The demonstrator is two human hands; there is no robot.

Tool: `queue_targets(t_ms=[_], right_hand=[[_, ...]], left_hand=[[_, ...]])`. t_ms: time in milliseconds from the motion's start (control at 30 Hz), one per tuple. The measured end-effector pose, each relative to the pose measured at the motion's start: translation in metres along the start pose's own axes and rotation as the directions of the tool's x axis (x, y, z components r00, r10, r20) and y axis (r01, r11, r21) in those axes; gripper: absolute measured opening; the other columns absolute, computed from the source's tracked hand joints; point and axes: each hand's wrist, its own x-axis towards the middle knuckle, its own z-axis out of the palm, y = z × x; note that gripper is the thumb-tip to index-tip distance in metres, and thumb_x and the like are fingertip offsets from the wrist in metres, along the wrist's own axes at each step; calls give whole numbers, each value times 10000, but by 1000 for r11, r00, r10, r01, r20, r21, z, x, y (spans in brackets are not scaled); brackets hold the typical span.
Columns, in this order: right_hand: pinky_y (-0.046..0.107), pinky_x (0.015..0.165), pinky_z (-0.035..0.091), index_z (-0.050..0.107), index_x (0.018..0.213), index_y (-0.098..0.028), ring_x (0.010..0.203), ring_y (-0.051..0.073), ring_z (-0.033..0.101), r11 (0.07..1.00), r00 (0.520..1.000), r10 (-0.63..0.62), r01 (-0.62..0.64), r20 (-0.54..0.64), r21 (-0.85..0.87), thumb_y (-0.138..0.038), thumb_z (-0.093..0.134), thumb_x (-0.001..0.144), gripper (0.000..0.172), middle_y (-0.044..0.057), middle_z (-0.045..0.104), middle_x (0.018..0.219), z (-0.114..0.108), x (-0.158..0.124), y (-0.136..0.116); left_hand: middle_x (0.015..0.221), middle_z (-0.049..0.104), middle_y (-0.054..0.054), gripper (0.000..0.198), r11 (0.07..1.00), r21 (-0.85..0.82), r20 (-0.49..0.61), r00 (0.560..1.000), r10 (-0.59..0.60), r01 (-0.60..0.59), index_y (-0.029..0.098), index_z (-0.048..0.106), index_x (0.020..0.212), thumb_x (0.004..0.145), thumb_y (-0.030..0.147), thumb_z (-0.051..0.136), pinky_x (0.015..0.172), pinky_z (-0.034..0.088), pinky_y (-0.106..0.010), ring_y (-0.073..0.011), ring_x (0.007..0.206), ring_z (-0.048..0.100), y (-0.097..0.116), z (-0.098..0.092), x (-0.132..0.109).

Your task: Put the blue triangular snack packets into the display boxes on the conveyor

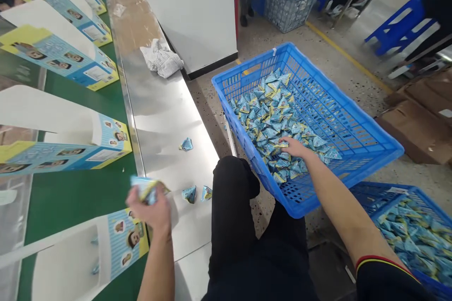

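My left hand [150,207] is closed on a few blue and yellow pyramid packets [146,189], blurred by motion, above an open printed carton [88,249] on the green belt [70,188]. My right hand [294,146] reaches into a tilted blue crate [353,117] and rests on a heap of the same packets [271,117], fingers curled down into them. Three loose packets lie on the steel ledge [165,108]: one [186,144] farther off, two [196,194] near my left hand.
More open cartons [63,56] lie along the belt to the far left. A crumpled cloth [161,59] sits on the ledge. A second blue crate of packets [413,230] stands at lower right. My black-trousered knee [233,188] is between ledge and crate. Blue stools and brown boxes stand at right.
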Motion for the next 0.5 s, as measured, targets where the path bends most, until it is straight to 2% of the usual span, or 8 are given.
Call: queue_targets(t_ms=[67, 167, 300, 333, 367, 400, 433, 500], right_hand=[[308, 732, 490, 690, 1160, -221, 783, 180, 585, 999, 1000, -1, 3, -30, 36, -307, 679, 764, 405, 95, 653, 1332, -1, -13, -7], [326, 738, 494, 701, 1079, -199, 787, 190, 590, 995, 996, 32, -24, -89, 92, -297, 691, 722, 370, 115, 663, 1308, 3, -29, -12], [379, 765, 510, 693, 1025, -184, 820, 234, 602, 989, 983, 72, -49, -170, 138, -313, 691, 686, 362, 141, 688, 1197, 6, -38, -24], [402, 792, 517, 679, 1070, -183, 853, 249, 605, 988, 971, 78, -45, -227, 150, -349, 669, 710, 397, 150, 677, 1212, 6, -38, -30], [424, 828, 522, 656, 1118, -181, 899, 263, 608, 982, 943, 86, -27, -322, 185, -392, 642, 732, 440, 159, 660, 1239, 5, -37, -38], [442, 863, 524, 627, 1157, -176, 954, 277, 608, 968, 891, 104, 11, -443, 250, -434, 617, 744, 487, 168, 640, 1265, 4, -37, -48], [449, 888, 526, 598, 1181, -173, 1007, 288, 605, 939, 814, 137, 75, -565, 336, -473, 602, 744, 530, 173, 621, 1281, 4, -39, -60], [438, 873, 544, 551, 1206, -176, 1051, 296, 607, 831, 661, 229, 249, -714, 497, -532, 598, 728, 598, 171, 601, 1265, 7, -46, -92]], left_hand=[[1111, 649, -131, 401, 989, 6, 10, 989, 146, -146, 187, 650, 1050, 754, 423, 784, 1019, 536, -466, -279, 1099, 643, 7, 11, -8], [1079, 667, -139, 357, 961, 44, -163, 947, 278, -274, 182, 663, 1035, 773, 387, 792, 962, 563, -457, -268, 1034, 672, 13, 21, -20], [1000, 685, -111, 315, 924, -16, -55, 923, 381, -382, 193, 669, 983, 778, 398, 790, 847, 595, -390, -237, 936, 699, 16, 18, -19], [1018, 685, -111, 333, 931, -12, -102, 927, 361, -364, 192, 669, 1008, 780, 401, 792, 846, 596, -385, -237, 952, 699, 15, 15, -16], [1057, 683, -118, 368, 946, 4, -191, 928, 319, -325, 186, 666, 1052, 781, 400, 796, 866, 594, -391, -244, 994, 696, 15, 10, -12], [1093, 677, -126, 406, 959, 22, -270, 922, 278, -283, 178, 663, 1085, 777, 400, 805, 892, 590, -404, -254, 1036, 689, 15, 5, -9], [1117, 673, -133, 423, 966, 32, -304, 919, 253, -256, 172, 665, 1088, 766, 400, 818, 917, 584, -418, -261, 1062, 683, 14, -1, -5], [1112, 677, -133, 393, 965, 29, -235, 936, 262, -262, 171, 678, 1015, 736, 397, 838, 939, 575, -431, -264, 1042, 687, 14, -13, 0]])
